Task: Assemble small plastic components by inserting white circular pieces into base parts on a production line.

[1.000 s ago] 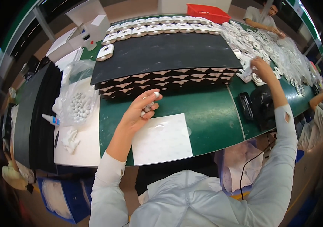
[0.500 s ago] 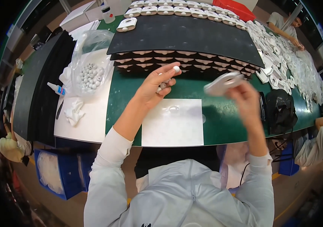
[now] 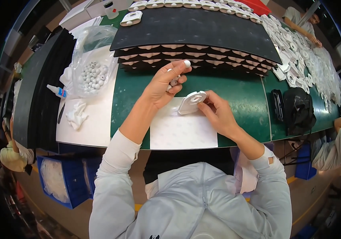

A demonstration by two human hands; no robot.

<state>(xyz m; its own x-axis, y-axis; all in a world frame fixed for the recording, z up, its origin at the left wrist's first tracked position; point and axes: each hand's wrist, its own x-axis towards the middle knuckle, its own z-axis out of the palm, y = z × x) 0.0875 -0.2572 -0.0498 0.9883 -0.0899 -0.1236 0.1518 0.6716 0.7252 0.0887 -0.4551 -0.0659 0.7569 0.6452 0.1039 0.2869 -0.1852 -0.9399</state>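
My right hand pinches a flat white plastic-looking piece with a round hole, thumb against its face and fingers around the right edge, so it stands tilted. Up and left of that pinch, my left hand curls around several small white balls, some dark-spotted, and grips one smooth white ball at its fingertips. I judge the piece light and stiff, best taken by the rim so the hole stays clear; the balls seem hard, light and apt to roll, so a fingertip pinch suits one while the palm cups the rest

Below the piece lies a glossy white rectangular sheet; whether they touch, I cannot tell. Left of my left hand are a crumpled white tissue, a white bottle with a blue label and a clear plastic bag of balls. Beyond both hands rises a stack of flat black boards, with more white pieces lined along its far side; to the right spreads a loose heap of white pieces
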